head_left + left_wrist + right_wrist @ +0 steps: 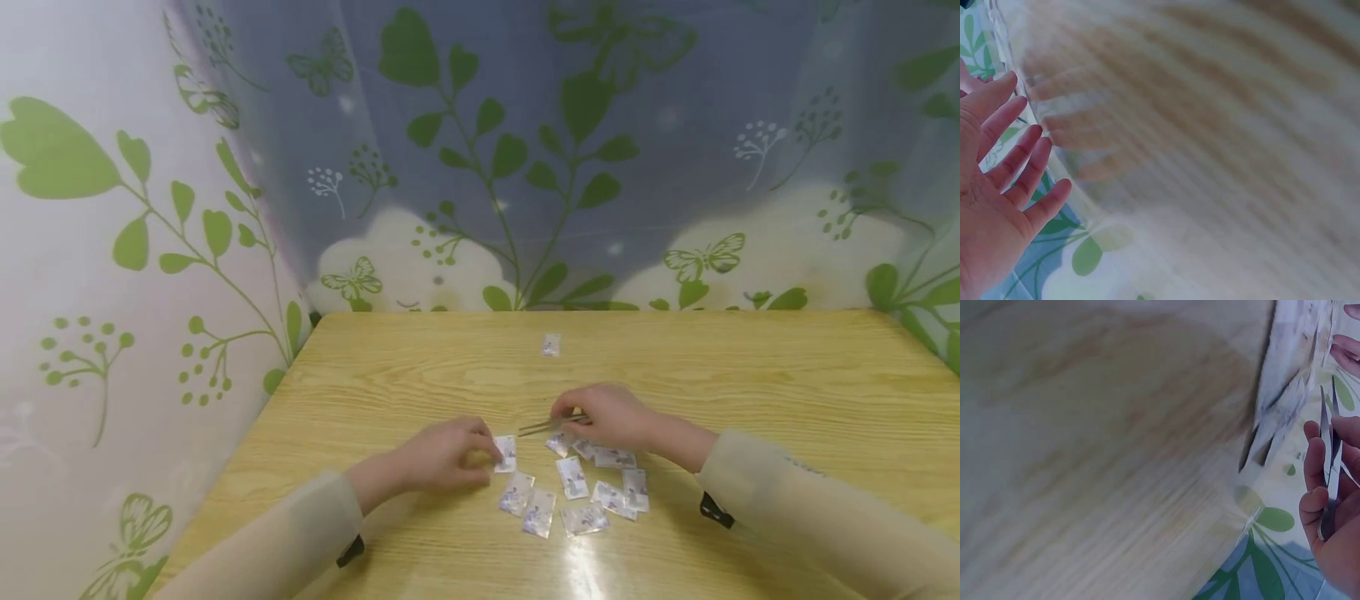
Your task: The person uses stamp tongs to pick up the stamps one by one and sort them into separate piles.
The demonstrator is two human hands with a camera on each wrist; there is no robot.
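Note:
In the head view my left hand point(450, 454) is low over the table, fingertips at the edge of a small white packet point(507, 455) with a purplish print. The left wrist view shows the fingers of that hand point(1004, 181) spread and fairly straight, holding nothing visible. My right hand point(611, 417) grips metal tweezers point(534, 428), whose tips point left above the table. The right wrist view shows the tweezers point(1331, 450) between thumb and fingers, their tips slightly apart with nothing visible between them. Several similar packets point(572, 477) lie between and below the hands, some overlapping.
One more small packet point(551, 345) lies alone near the back of the wooden table point(405, 358). Behind and to the left hangs a curtain point(487, 208) printed with green leaves and butterflies. Light glares off the table's front part.

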